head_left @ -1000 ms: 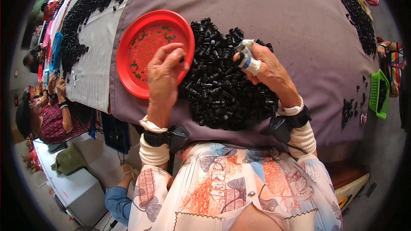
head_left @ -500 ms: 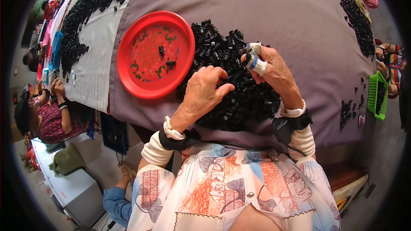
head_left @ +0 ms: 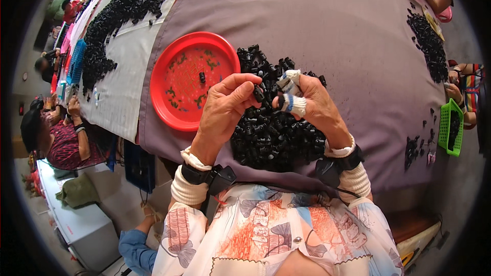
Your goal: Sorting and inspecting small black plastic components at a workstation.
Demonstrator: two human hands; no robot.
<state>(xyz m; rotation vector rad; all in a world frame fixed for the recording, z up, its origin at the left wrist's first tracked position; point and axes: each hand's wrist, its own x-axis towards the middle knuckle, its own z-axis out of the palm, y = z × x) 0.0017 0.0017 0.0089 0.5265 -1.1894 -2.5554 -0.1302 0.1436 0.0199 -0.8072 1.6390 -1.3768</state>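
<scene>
One black part (head_left: 202, 77) visible in red plate (head_left: 166, 105), centre-left; large heap (head_left: 276, 135) beside it, centre. Left hand (head_left: 223, 108) pinching another part (head_left: 258, 93); right hand (head_left: 319, 103), fingers' grip unclear.

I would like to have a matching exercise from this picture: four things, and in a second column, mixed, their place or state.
Things:
1. left hand
2. right hand
3. red plate
4. green basket

Places or states:
A. near the picture's right edge
B. pinching a small black piece
C. white wraps on its digits
D. on the cloth, left of the black pile

Pairs: 1-B, 2-C, 3-D, 4-A
</scene>
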